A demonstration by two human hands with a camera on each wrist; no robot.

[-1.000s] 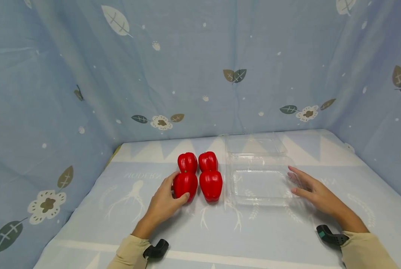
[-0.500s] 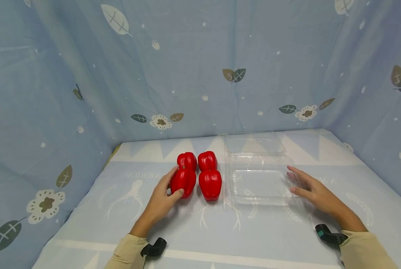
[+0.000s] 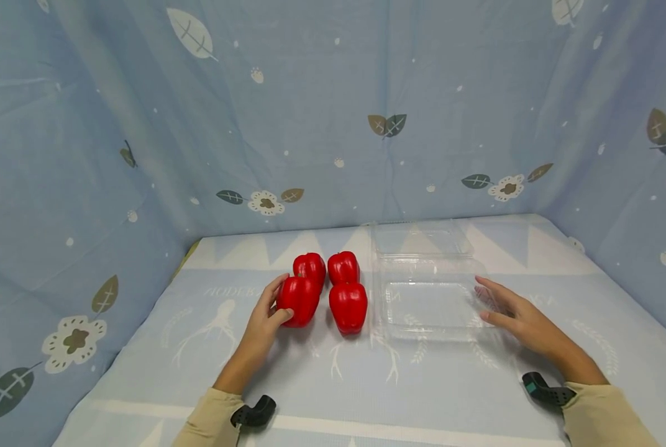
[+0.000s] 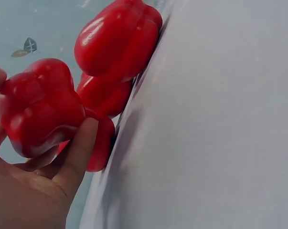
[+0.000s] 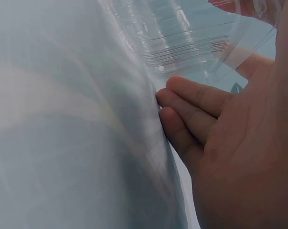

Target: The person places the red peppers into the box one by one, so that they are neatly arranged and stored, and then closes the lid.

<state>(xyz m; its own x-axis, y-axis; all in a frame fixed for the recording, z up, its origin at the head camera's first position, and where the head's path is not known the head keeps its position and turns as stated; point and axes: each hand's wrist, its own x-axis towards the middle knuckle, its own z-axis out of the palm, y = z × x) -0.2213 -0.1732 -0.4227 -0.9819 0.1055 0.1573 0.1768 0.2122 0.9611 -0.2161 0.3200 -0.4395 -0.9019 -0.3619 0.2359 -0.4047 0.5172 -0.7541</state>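
In the head view my left hand (image 3: 261, 326) grips a red bell pepper (image 3: 298, 302) from its left side, thumb near the front and fingers behind. The left wrist view has this held bell pepper (image 4: 41, 105) tilted, its lobed end towards the camera. Three more red peppers stand close by: one behind it (image 3: 309, 267), one at the back right (image 3: 343, 267) and one at the front right (image 3: 348, 307). My right hand (image 3: 520, 316) touches the right edge of a clear plastic clamshell box (image 3: 428, 304), fingers fairly straight. Its lower fingertips (image 5: 170, 119) lie at the cloth.
The box's lid (image 3: 422, 239) lies folded back behind its base. A pale patterned cloth (image 3: 366, 397) covers the table. Blue printed curtains (image 3: 333, 124) stand at the back and both sides. Each wrist wears a black band (image 3: 255, 411).
My left hand has shifted left with the front left pepper, apparently raising it slightly and widening the gap to the front right pepper. My right hand and the box have hardly moved.
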